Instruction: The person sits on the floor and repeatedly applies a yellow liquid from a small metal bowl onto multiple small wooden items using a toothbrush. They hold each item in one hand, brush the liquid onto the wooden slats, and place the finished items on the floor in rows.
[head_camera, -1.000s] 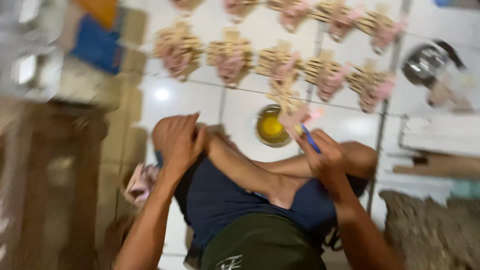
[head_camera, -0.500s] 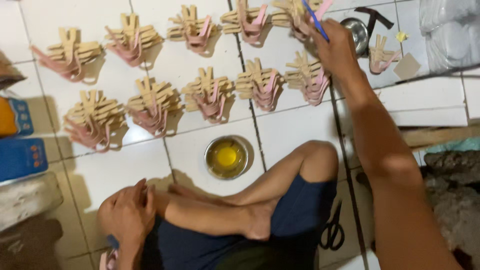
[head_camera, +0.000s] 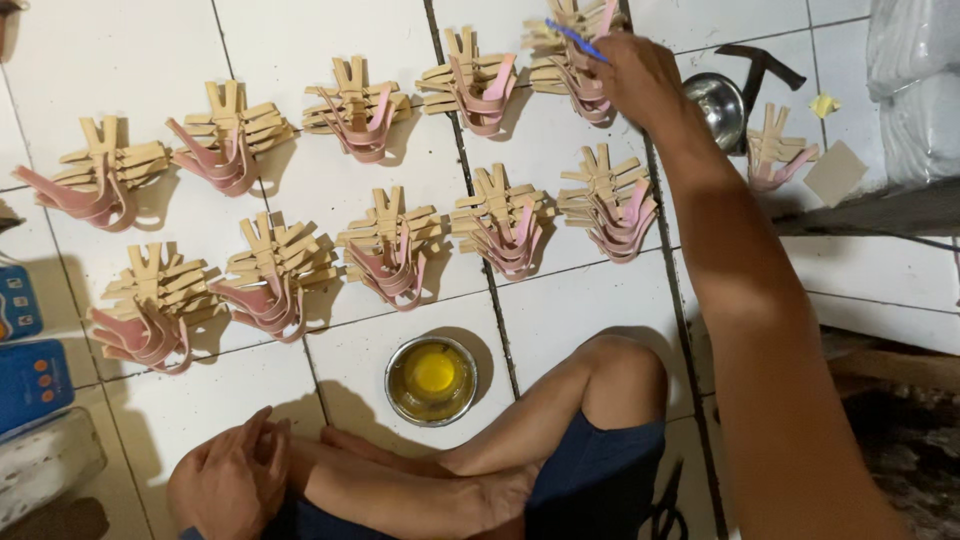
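My right hand (head_camera: 640, 75) reaches far forward and grips a thin blue brush (head_camera: 577, 38). Its tip rests over the far right stack of tan and pink sandal straps (head_camera: 570, 50). My left hand (head_camera: 232, 483) lies on my knee at the lower left, fingers loosely curled, holding nothing. A small metal bowl of yellow glue (head_camera: 431, 378) stands on the white tiled floor (head_camera: 590, 310) just ahead of my crossed legs. Two rows of strap stacks, such as one at the middle (head_camera: 388, 245), lie spread over the tiles.
A metal cup (head_camera: 716, 103), a dark hammer-like tool (head_camera: 760, 66) and one more strap piece (head_camera: 775, 150) lie at the upper right. White plastic-wrapped bundles (head_camera: 915, 90) sit at the far right. Blue packets (head_camera: 28, 375) line the left edge. Black scissors (head_camera: 665, 505) lie by my thigh.
My right hand has carried the blue brush from in front of me out to the far right stack. The view has swung down over the floor. My left hand stayed on the knee.
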